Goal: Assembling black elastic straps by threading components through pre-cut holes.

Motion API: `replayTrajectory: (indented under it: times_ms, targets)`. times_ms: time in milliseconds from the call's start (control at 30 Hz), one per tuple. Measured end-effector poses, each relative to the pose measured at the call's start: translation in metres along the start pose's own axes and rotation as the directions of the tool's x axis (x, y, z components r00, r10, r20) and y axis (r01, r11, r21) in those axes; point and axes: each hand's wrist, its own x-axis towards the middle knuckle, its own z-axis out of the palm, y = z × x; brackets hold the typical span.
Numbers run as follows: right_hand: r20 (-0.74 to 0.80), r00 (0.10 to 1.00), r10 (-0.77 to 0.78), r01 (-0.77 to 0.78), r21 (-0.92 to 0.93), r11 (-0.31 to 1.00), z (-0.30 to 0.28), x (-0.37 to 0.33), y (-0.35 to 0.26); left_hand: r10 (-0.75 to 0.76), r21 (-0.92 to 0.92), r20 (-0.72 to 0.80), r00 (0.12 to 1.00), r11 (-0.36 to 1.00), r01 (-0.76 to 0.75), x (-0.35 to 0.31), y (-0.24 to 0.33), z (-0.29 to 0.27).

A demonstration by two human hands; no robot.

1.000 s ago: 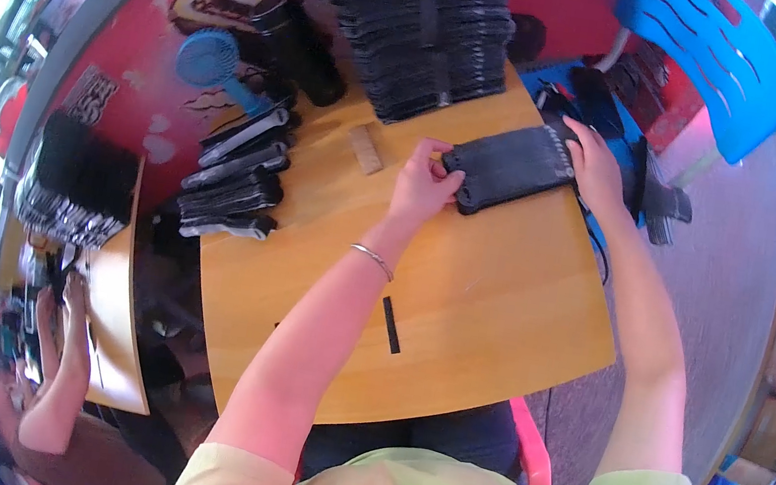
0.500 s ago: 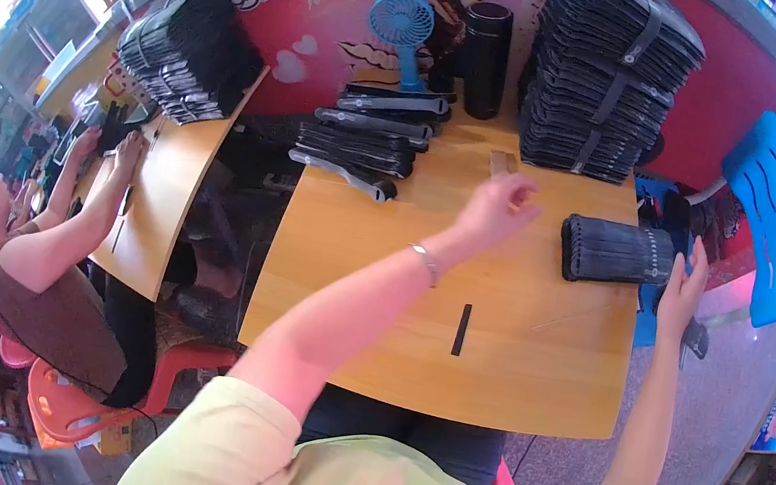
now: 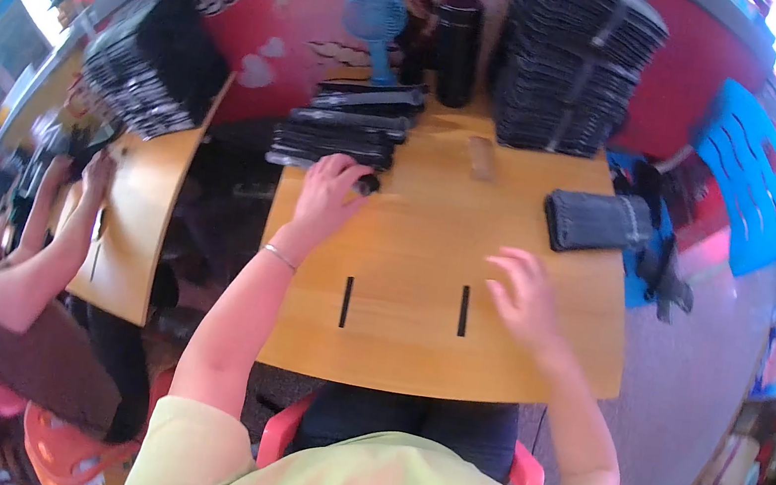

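My left hand (image 3: 327,195) reaches over the front edge of a row of flat black-and-grey folded strips (image 3: 335,142) at the table's far left. Its fingers bend down over the nearest strip (image 3: 370,184), whose dark rounded end pokes out beside the thumb; the hand hides the rest. My right hand (image 3: 525,301) hovers over the right half of the table, fingers apart, holding nothing. Two thin black bars (image 3: 346,303) lie upright to me on the tabletop between my arms. A folded dark bundle (image 3: 596,224) rests near the right edge.
On the wooden table (image 3: 400,360), a tall banded stack of dark pieces (image 3: 574,75), a black bottle (image 3: 456,52) and a blue fan (image 3: 377,25) stand at the back. A small brown block (image 3: 481,159) lies before them. A blue chair (image 3: 753,182) stands right; a co-worker (image 3: 35,320) sits left.
My left hand has swung left from the table's middle to the nearest strip. My right hand has left the folded bundle and come inward. The whole view has shifted slightly.
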Motion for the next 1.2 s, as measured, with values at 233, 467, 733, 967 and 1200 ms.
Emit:
replayTrajectory:
  times_ms: [233,467,733,967,1200]
  targets:
    - [-0.229,0.967,0.109,-0.183,-0.332,0.925,-0.006,0.003,0.026,-0.016,-0.040,-0.021,1.000,0.999,0.015,-0.003,-0.003,0.007]
    - [-0.188,0.973,0.135,-0.221,-0.581,0.784,-0.052,0.014,0.076,-0.020,-0.022,-0.026,0.999,1.000,0.020,-0.003,-0.002,0.009]
    - [-0.175,0.969,0.177,-0.248,-0.637,0.729,-0.024,0.023,0.085,0.003,0.047,-0.054,0.999,0.999,0.000,-0.004,-0.006,0.006]
    - [-0.039,0.991,-0.128,0.108,-0.330,0.938,0.027,0.081,-0.001,0.087,0.026,-0.076,0.993,0.996,-0.085,0.000,-0.008,0.002]
    - [0.325,0.877,-0.353,0.455,-0.328,0.828,0.107,0.169,-0.040,0.157,-0.064,0.056,0.986,0.986,-0.153,0.008,-0.019,-0.003]
